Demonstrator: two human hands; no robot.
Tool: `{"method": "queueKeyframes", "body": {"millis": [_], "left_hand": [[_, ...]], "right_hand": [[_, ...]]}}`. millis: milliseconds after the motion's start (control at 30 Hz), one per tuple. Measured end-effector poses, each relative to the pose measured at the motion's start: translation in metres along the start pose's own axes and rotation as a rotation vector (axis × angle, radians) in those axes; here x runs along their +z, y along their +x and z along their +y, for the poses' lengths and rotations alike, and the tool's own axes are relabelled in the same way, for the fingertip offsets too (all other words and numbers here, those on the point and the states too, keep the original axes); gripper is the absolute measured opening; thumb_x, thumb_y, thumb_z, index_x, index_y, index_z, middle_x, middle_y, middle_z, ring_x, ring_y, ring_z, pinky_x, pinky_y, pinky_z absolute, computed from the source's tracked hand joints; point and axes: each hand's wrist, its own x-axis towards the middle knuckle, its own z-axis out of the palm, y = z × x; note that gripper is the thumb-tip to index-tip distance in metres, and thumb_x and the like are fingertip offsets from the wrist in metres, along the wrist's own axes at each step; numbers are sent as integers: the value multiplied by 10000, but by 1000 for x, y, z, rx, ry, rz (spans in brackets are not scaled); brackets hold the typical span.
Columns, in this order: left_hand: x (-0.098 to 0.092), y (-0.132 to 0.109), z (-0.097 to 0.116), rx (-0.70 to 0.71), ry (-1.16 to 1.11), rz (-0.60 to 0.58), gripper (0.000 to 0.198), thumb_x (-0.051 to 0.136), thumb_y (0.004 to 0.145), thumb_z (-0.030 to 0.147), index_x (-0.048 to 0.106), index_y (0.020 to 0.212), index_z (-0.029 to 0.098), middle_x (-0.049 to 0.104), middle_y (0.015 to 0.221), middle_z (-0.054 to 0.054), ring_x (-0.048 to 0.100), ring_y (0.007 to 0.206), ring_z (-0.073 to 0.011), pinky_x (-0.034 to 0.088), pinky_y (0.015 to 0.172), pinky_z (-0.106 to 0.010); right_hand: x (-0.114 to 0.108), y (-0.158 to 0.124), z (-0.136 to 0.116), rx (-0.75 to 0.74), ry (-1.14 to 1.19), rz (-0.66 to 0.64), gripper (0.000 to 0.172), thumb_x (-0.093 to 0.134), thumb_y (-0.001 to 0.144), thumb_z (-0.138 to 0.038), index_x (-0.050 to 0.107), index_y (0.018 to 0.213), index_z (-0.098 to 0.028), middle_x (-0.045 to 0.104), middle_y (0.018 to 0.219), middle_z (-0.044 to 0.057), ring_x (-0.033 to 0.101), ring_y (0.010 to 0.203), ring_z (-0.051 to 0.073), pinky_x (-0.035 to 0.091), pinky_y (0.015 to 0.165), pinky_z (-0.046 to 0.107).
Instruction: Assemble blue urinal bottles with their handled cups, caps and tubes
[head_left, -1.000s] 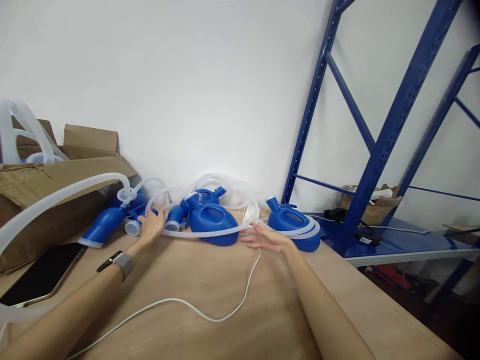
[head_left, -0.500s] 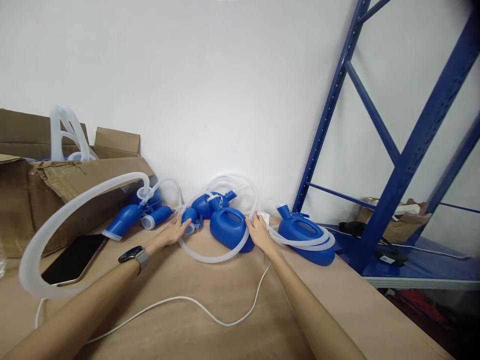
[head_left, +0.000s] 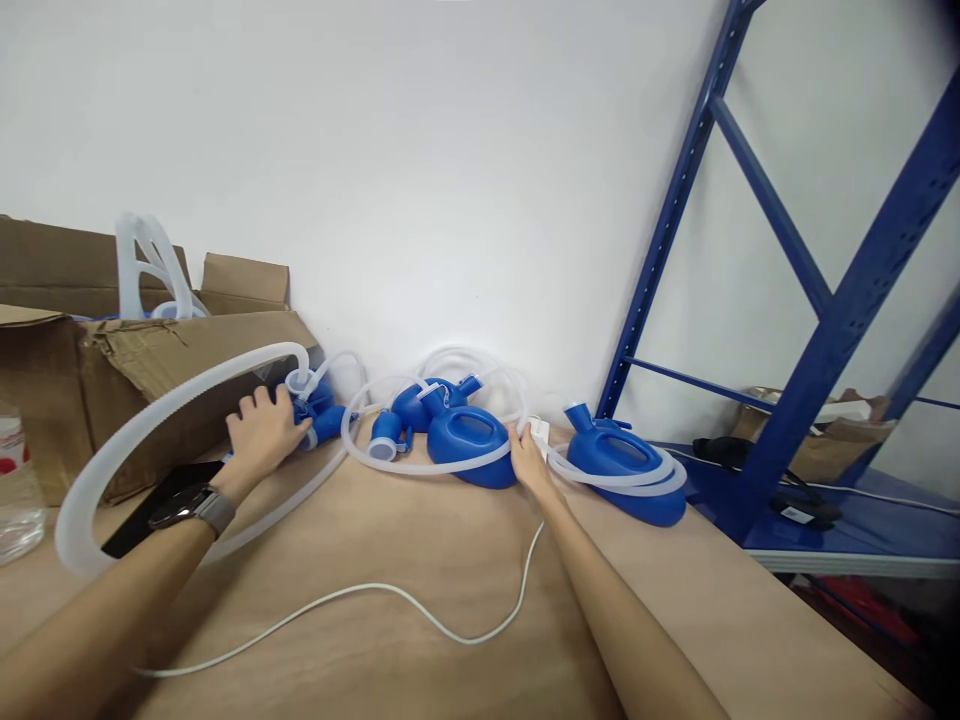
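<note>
My left hand is at the left, curled from above over a blue funnel-shaped cup, which it almost wholly hides. A thick translucent hose arches past that hand. My right hand grips a loop of thin clear tube beside a blue urinal bottle with a handle and capped spout. Behind it lies another blue bottle. A small blue cup with a pale rim rests to its left. Right of my right hand stands a third bottle with tube coiled around it.
An open cardboard box holding white tubing stands at the left. Near it are a clear plastic bottle and a dark phone. A white cable crosses the wooden table. A blue metal rack stands at the right.
My left hand has moved left from the small blue cup to the funnel-shaped cup by the box. My right hand stays at the tube, whose loop now sits higher and farther left.
</note>
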Motion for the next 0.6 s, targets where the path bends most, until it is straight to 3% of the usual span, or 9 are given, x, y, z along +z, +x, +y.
{"method": "queueKeyframes", "body": {"millis": [133,200,300,400,600], "left_hand": [[13,1,-29,-65,-125,-217,742,579,876,609,428,1429,137,596,1327,-243,614,1151,-467,528,878,-569],[12,3,-35,-90,-184,-238,722,568,870,647,451,1415,188,621,1318,-200,633,1140,-453,540,861,-556],[0,7,-35,-150,-254,-125,765,584,838,706,478,1406,205,643,1319,-182,628,1168,-451,534,887,-554],[-17,10,-29,-141,-335,14,770,617,821,708,507,1397,210,660,1324,-162,618,1204,-428,514,949,-545],[-36,8,-15,-57,-478,268,684,678,819,614,555,1355,207,679,1296,-112,633,1193,-358,494,1027,-500]], "right_hand": [[-17,5,-1,6,-31,67,752,391,951,-631,541,1436,-77,562,1456,249,454,1440,369,327,1182,500],[-29,7,-6,11,-57,114,651,431,946,-567,642,1311,-70,610,1365,279,518,1359,424,358,1136,546],[-48,13,-12,28,-78,194,614,470,925,-522,648,1304,-72,574,1377,295,512,1334,462,342,1121,593],[-64,22,-15,31,-46,250,644,512,895,-504,586,1383,-89,557,1396,266,544,1304,400,369,1125,526],[-88,31,-16,-58,94,252,510,511,878,-479,674,1213,-131,682,1248,188,650,1127,302,493,1005,433]]}}
